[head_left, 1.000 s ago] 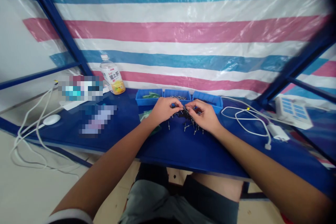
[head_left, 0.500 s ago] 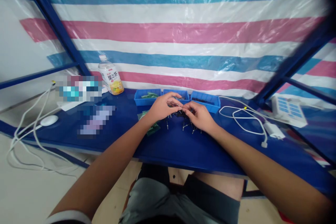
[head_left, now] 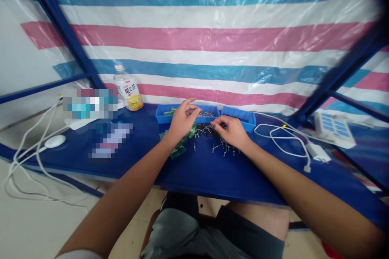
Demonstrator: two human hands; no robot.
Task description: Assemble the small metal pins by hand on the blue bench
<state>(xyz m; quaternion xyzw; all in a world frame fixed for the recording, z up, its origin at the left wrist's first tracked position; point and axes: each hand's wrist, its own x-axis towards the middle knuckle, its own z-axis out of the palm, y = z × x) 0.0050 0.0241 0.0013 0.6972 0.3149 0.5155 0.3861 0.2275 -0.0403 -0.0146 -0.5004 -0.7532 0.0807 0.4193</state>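
Note:
My left hand hovers over the gap between the left blue tray and the middle blue tray; its forefinger is stretched out, the fingers are apart and I see nothing in them. My right hand rests on the blue table, its fingertips pinched together over a scatter of small metal pins. Just what they pinch is too small to make out. Green plastic pieces lie beside my left wrist. The left tray holds green pieces and the middle tray holds metal parts.
A third blue tray stands to the right. A bottle of yellow drink is at the back left. A white cable with a charger and a power strip lie at the right. A white puck sits at the left.
My left hand has left the pinch it shared with my right hand, moved back and left over the trays and spread its fingers. My right hand stays by the pins.

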